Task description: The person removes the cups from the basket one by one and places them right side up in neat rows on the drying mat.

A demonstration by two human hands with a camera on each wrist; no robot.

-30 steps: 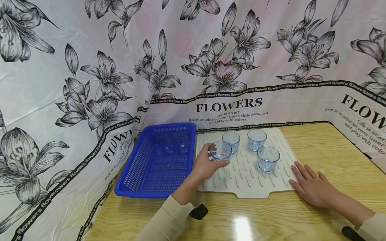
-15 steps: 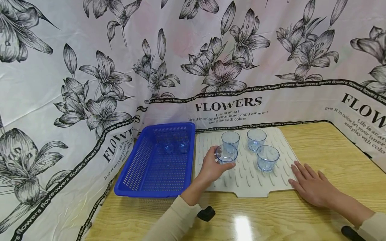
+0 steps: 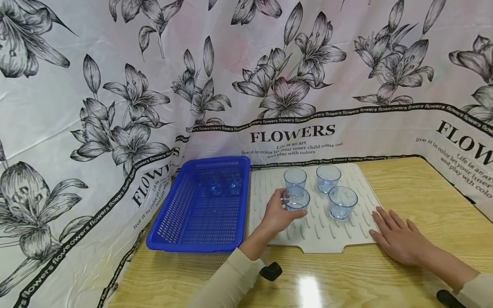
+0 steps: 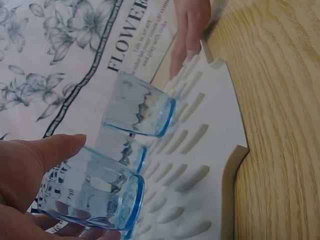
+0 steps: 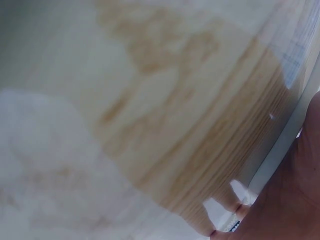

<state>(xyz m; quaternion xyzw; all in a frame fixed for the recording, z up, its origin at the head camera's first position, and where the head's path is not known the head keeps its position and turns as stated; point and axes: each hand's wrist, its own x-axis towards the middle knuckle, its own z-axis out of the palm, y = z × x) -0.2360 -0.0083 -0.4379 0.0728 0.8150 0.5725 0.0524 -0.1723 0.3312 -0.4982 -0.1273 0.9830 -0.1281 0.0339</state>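
My left hand point(image 3: 278, 214) grips a clear bluish glass point(image 3: 296, 198) over the left part of the white ridged mat point(image 3: 319, 237), just in front of another glass point(image 3: 295, 177). In the left wrist view, thumb and fingers wrap the held glass point(image 4: 92, 187) from both sides. Two more glasses stand to its right, one at the back point(image 3: 328, 179) and one nearer point(image 3: 342, 203). My right hand point(image 3: 402, 239) lies flat with its fingers extended, its fingertips at the mat's right edge.
Left of the mat stands a blue perforated basket point(image 3: 196, 248) with glasses point(image 3: 234, 188) at its back. Behind the wooden table point(image 3: 346, 278) hangs a floral curtain point(image 3: 215, 55), reaching down the left side too.
My left hand has carried its glass to the right and slightly nearer me, to a spot in front of the back left glass. The right hand has stayed in place.
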